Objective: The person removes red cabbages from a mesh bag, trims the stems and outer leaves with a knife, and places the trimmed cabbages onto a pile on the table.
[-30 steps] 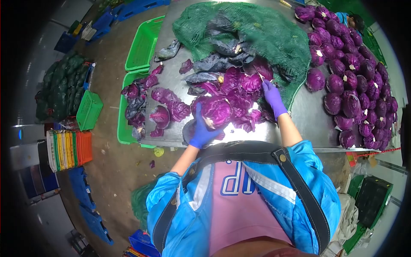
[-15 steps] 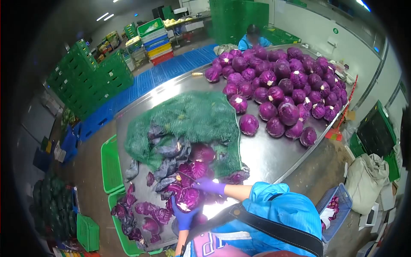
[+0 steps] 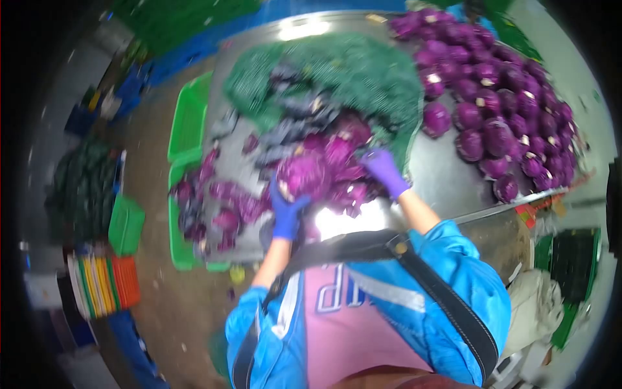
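Observation:
My left hand (image 3: 286, 211), in a blue-purple glove, cups the lower left side of a red cabbage (image 3: 303, 176), thumb below it and fingers along its side. My right hand (image 3: 383, 170), gloved alike, is right of that cabbage, apart from it, with its fingers curled in. Whether something is in those fingers is blurred. Loose purple leaves (image 3: 350, 194) lie between the hands. Behind them, dull outer leaves and more cabbage spill from a green mesh bag (image 3: 343, 65) on the metal table (image 3: 447, 185).
A big pile of red cabbages (image 3: 499, 110) covers the table's right end. Torn leaves (image 3: 233, 201) lie at the left, partly over a green crate (image 3: 175, 230). Another green crate (image 3: 188, 123) stands behind it. A person's blue sleeve (image 3: 461, 11) shows past the pile.
My view has swung down and turned. My right hand has moved right, away from the cabbage, and no longer reaches over it. My left hand still holds the cabbage.

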`<state>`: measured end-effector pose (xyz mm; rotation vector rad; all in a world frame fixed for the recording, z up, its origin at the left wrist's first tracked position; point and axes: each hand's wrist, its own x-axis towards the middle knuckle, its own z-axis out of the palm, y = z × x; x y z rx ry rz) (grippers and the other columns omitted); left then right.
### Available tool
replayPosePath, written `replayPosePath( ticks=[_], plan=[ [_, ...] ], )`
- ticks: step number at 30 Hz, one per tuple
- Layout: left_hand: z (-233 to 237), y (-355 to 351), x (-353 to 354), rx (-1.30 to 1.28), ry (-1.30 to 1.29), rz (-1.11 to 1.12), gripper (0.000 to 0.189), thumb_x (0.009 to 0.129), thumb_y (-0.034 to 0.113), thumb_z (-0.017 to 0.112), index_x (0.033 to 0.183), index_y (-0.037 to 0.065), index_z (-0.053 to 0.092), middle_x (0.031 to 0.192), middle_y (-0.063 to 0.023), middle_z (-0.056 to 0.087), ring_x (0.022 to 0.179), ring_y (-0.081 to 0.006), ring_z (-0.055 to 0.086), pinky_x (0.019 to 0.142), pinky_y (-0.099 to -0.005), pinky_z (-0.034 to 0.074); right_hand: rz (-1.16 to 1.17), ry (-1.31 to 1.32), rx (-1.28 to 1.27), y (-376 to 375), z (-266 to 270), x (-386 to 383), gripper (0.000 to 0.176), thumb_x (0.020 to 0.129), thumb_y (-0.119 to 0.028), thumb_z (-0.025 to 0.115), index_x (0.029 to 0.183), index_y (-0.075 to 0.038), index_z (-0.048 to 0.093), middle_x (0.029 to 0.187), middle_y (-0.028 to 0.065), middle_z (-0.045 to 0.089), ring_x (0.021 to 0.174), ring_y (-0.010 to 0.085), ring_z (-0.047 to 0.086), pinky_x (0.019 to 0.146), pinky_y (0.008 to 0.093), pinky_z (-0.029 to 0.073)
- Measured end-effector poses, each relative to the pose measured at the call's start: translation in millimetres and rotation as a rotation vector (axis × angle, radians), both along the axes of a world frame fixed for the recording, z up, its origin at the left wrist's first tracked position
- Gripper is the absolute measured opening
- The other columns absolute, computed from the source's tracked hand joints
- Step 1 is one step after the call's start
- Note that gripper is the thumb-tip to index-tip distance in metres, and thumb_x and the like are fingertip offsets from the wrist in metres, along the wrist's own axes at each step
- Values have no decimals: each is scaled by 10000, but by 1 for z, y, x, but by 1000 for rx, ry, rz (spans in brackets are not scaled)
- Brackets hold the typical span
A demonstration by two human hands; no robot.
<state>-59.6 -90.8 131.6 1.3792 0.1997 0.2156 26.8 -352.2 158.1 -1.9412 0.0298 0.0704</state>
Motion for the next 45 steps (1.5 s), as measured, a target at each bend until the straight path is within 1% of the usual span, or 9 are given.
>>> replayPosePath(
  ticks=[3, 8, 13, 18, 23, 33, 40, 42, 45],
  plan=[
    [27, 11, -5, -643, 25, -144, 968, 661, -40, 652, 1441, 106, 98, 1375, -152, 334, 1250, -307, 382, 1059, -420, 329, 163, 173, -264, -15, 8, 5, 114, 770, -80, 619, 864, -29, 658, 829, 58, 658, 721, 164, 619, 691, 297, 501],
    [43, -1, -6, -441, 12, -172, 999, 608, -2, 699, 1432, 98, 141, 1316, -134, 386, 1182, -288, 458, 960, -396, 453, 369, -5, 252, 41, 88, -29, 491, 671, -141, 771, 1129, -72, 609, 1162, 77, 543, 1077, 188, 519, 949, 300, 401],
    [51, -11, -5, -290, -65, -186, 1056, 569, -15, 751, 1431, 88, 151, 1321, -149, 374, 1189, -276, 450, 962, -382, 453, 487, -315, -36, 61, 78, -36, 582, 661, -143, 793, 1182, -77, 543, 1159, 51, 508, 1098, 175, 485, 961, 306, 381],
    [55, -18, -8, -291, 15, -162, 1028, 589, -52, 737, 1426, 87, 158, 1328, -147, 364, 1188, -269, 452, 950, -381, 469, 312, -165, 453, 65, 52, -51, 553, 657, -153, 788, 1132, -84, 512, 977, 32, 513, 942, 140, 521, 801, 281, 445],
    [56, -20, -10, -292, 17, -202, 964, 615, -77, 700, 1412, 80, 181, 1313, -145, 377, 1181, -264, 458, 935, -378, 483, 315, -30, 308, 56, 72, -47, 460, 682, -92, 771, 1080, -64, 541, 918, 17, 533, 833, 99, 538, 752, 253, 450],
    [39, -7, -13, -1409, 281, -431, 830, 788, 285, 650, 1421, 82, 153, 1415, -195, 282, 1291, -413, 304, 1005, -644, 308, 412, 288, 873, 3, 84, -19, 254, 702, -24, 727, 917, -36, 593, 866, 24, 603, 793, 94, 578, 694, 240, 491],
    [39, -10, -9, -747, 110, -337, 829, 745, 297, 660, 1407, 81, 210, 1394, -210, 307, 1280, -402, 329, 1078, -573, 255, 312, -163, 207, 44, 79, -33, 572, 687, -191, 782, 1198, -96, 544, 1101, 82, 584, 1038, 205, 565, 950, 328, 430],
    [36, -13, -10, -885, 151, -347, 826, 744, 309, 655, 1409, 93, 213, 1400, -208, 300, 1283, -404, 325, 1075, -580, 255, 411, -294, 63, 52, 69, -38, 701, 655, -264, 805, 1264, -85, 506, 1237, 120, 541, 1233, 244, 446, 1043, 364, 341],
    [42, -13, -13, -1141, 163, -399, 829, 741, 366, 634, 1412, 107, 221, 1414, -204, 281, 1298, -404, 303, 1074, -588, 242, 380, -226, 123, 45, 62, -33, 578, 685, -227, 789, 1184, -46, 558, 1091, 90, 615, 1057, 196, 569, 929, 321, 441]
  ],
)
